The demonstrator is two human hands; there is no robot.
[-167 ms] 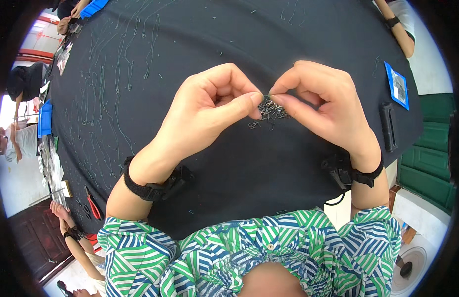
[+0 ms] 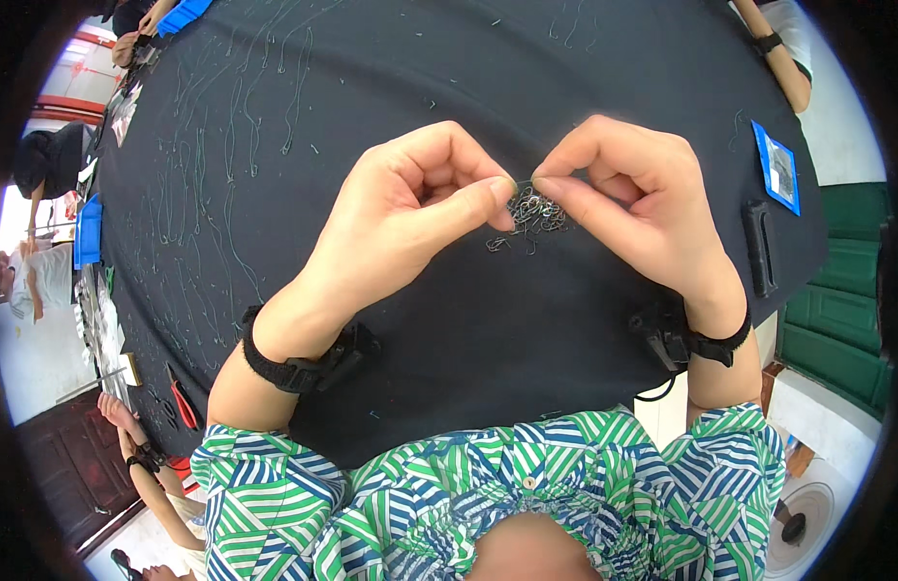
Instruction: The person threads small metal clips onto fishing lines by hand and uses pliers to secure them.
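A: Both hands are up over the dark bench (image 2: 488, 320), and the left hand (image 2: 410, 218) has its grip pinched shut, thumb against forefinger, on a thin green wire (image 2: 523, 181).

B: The right hand (image 2: 628, 198) meets it from the other side, grip also closed on that same wire. The fingertips of the two hands are almost touching.

A: Just beneath both grips, on the cloth, lies a small heap of metal hooks (image 2: 534, 211), a few loose ones strayed toward the left hand's side.

B: Beyond the left grip, long green threads (image 2: 226, 155) are strung out across the bench.

A: Well out past the right grip, a flat blue rectangular packet (image 2: 776, 167) with a grey panel sits at the bench edge. A black oblong case (image 2: 758, 249) lies just nearer than it.

B: Far corner beyond the left hand, another blue packet (image 2: 183, 15).
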